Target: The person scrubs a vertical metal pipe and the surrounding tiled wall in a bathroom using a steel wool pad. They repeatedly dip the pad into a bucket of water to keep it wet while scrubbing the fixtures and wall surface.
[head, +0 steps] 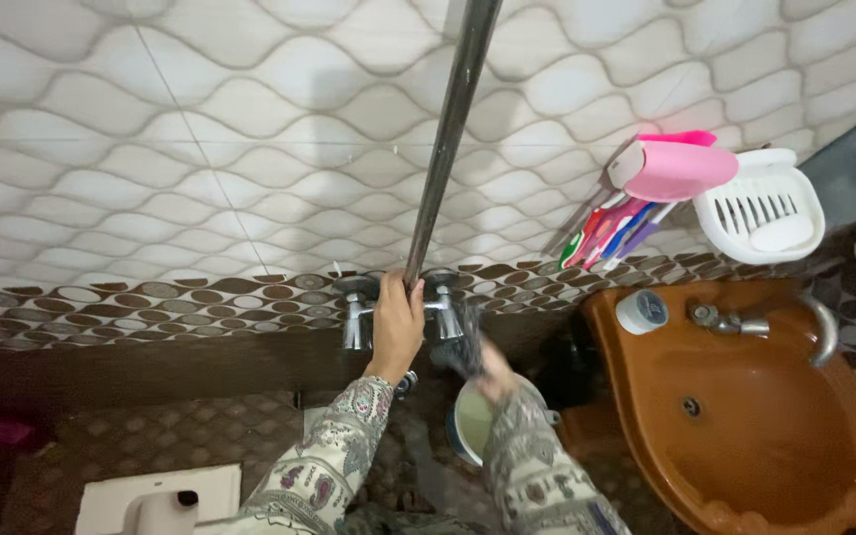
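My left hand (396, 322) grips the base of a vertical metal shower pipe (450, 129), right at the wall-mounted tap fitting (400, 297) with its two chrome handles. My right hand (492, 378) is lower and to the right, closed on a dark scrubbing cloth or brush (460, 349) pressed near the right tap handle. A round bucket (470, 424) stands below the taps, partly hidden by my right patterned sleeve.
A brown washbasin (745, 416) with a chrome tap (735, 321) fills the right. Above it hang a pink toothbrush holder (671, 168) with several brushes and a white soap dish (760, 206). A white floor fixture (156, 495) sits bottom left.
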